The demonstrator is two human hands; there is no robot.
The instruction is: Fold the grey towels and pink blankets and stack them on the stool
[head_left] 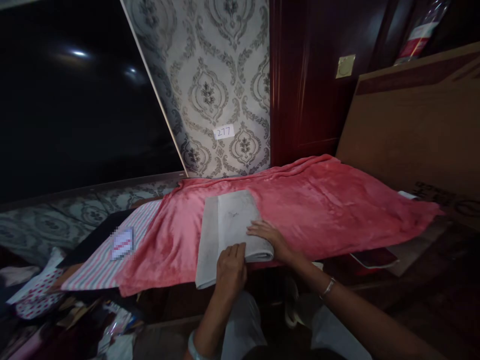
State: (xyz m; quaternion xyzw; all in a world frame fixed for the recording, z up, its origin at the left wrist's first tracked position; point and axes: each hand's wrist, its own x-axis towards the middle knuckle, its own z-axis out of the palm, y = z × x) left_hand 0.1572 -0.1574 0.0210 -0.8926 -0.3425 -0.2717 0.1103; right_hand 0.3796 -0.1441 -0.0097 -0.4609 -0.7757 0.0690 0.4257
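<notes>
The left grip (pixel 230 267) is placed at the near edge of the folded grey cloth (pixel 232 210). Its fingers are curled down against the fabric; whether fabric is pinched beneath them cannot be told. The right grip (pixel 270 240) is spread, with fingers extended flat on the cloth at its near right corner, just beside the left grip.

The cloth extends away from both grips, and its folded layers show at the near edge between them. A small dark mark shows on its upper face, beyond the left grip. The cloth rests on the pink blanket (pixel 307 210), which spreads to both sides of the grips. One corner of the cloth, left of the left grip, reaches past the blanket's near edge.

Surrounding items: a striped cloth (pixel 146 220) lies left of the left grip, partly under the blanket. Farther left and nearer the wearer is a spotted cloth (pixel 39 295). A large screen (pixel 75 120) stands beyond the left grip, to the left. A card marked 277 (pixel 224 131) is on the patterned wall (pixel 247 90) beyond both grips. Well to the right of the right grip, a cardboard panel (pixel 416 120) bounds the blanket; a bottle (pixel 420 40) shows above its top edge.
</notes>
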